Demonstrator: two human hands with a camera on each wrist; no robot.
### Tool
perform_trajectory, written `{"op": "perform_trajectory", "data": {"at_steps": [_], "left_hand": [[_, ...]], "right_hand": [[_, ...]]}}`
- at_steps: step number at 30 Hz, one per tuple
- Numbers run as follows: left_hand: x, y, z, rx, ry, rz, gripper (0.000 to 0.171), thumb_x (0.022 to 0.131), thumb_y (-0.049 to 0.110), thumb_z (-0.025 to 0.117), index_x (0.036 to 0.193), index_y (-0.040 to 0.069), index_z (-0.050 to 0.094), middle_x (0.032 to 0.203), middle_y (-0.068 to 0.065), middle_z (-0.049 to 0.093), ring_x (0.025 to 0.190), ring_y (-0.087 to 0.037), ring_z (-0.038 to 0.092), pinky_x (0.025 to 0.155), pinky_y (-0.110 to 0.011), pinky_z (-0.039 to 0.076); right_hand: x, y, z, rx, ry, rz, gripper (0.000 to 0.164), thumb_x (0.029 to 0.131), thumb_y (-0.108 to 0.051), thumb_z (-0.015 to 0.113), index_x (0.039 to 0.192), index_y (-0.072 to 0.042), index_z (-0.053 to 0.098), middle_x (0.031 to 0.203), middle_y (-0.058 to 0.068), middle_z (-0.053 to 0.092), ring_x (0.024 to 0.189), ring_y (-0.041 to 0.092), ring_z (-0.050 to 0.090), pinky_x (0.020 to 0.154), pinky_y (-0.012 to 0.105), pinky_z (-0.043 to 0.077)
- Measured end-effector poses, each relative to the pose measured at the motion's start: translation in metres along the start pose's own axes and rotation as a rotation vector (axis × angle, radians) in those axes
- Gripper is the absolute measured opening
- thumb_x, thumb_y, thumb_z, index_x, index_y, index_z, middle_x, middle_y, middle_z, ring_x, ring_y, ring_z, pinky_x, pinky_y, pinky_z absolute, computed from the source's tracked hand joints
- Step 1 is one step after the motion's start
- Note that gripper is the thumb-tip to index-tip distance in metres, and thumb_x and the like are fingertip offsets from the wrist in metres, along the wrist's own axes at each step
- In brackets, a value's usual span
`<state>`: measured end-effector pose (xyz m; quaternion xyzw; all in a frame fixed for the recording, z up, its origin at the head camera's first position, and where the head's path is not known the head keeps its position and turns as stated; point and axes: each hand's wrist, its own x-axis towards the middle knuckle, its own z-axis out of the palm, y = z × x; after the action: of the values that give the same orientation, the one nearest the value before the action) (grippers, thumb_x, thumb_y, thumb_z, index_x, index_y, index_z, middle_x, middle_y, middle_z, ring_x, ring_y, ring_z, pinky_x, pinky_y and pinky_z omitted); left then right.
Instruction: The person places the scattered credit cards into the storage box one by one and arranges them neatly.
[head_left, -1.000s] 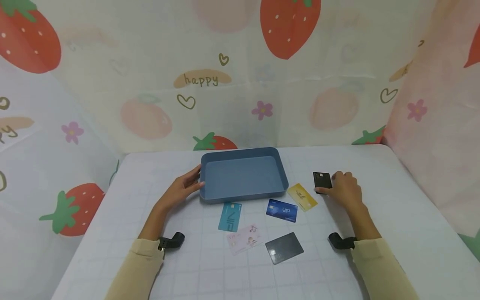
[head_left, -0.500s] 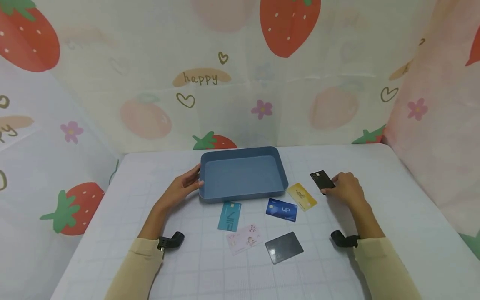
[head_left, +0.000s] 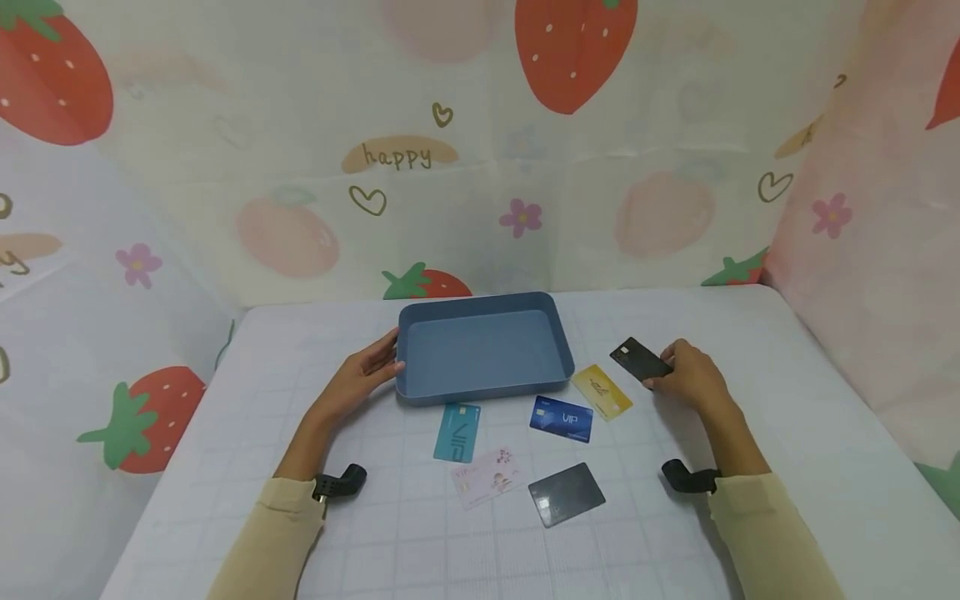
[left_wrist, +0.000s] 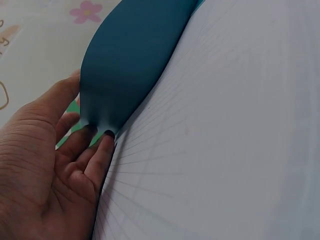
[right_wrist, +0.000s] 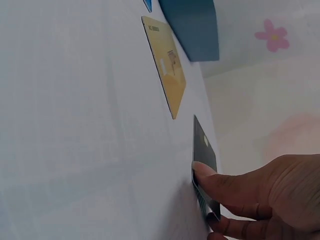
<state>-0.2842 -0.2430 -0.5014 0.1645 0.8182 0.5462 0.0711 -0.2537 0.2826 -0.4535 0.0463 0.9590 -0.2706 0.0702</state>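
On the white gridded surface (head_left: 390, 542), the left hand (head_left: 360, 373) touches the left end of a blue rectangular tray (head_left: 483, 350). The right hand (head_left: 696, 377) pinches a black chip card (head_left: 636, 357) — tilted toward the tray, near a gold card (head_left: 602, 392). Nearer the person lie four more — a teal VIP card (head_left: 457, 433), navy VIP card (head_left: 562, 419), pink card (head_left: 483, 478) and dark grey card (head_left: 567, 495).

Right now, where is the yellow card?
In the head view, the yellow card lies right of centre, between the tray and the right hand, near the blue VIP card.
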Motion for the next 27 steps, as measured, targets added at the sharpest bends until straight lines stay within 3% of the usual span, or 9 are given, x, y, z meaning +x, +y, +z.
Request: {"op": "perform_trajectory", "data": {"at_steps": [11,21,27], "left_hand": [[0.0026,0.0040,-0.0007,-0.006,0.000,0.011,0.072,0.101,0.029,0.066,0.162,0.016,0.028,0.165,-0.002,0.028,0.149,-0.024,0.033,0.118,-0.037,0.032],[0.0006,0.0033,-0.0004,0.014,0.005,-0.010,0.072,0.101,0.029,0.065,0.162,0.017,0.028,0.165,-0.003,0.029,0.149,-0.026,0.034,0.117,-0.038,0.033],[-0.0016,0.0034,0.0004,0.001,0.007,-0.020,0.072,0.101,0.030,0.066,0.162,0.019,0.028,0.165,-0.003,0.029,0.149,-0.025,0.034,0.117,-0.036,0.033]], "right_hand": [[0.0009,-0.0023,-0.0058,0.048,-0.027,0.053,0.061,0.085,-0.017,0.082,0.129,0.011,0.051,0.128,0.035,0.056,0.106,0.041,0.056,0.089,0.053,0.048],[0.0014,-0.0008,-0.0071,0.057,0.026,-0.031,0.050,0.081,-0.008,0.084,0.121,0.010,0.060,0.110,0.032,0.064,0.098,0.041,0.058,0.083,0.053,0.049],[-0.0003,0.0027,-0.0057,0.071,0.097,-0.125,0.038,0.085,-0.001,0.077,0.120,0.008,0.065,0.096,0.026,0.069,0.084,0.034,0.064,0.069,0.041,0.050]]}}
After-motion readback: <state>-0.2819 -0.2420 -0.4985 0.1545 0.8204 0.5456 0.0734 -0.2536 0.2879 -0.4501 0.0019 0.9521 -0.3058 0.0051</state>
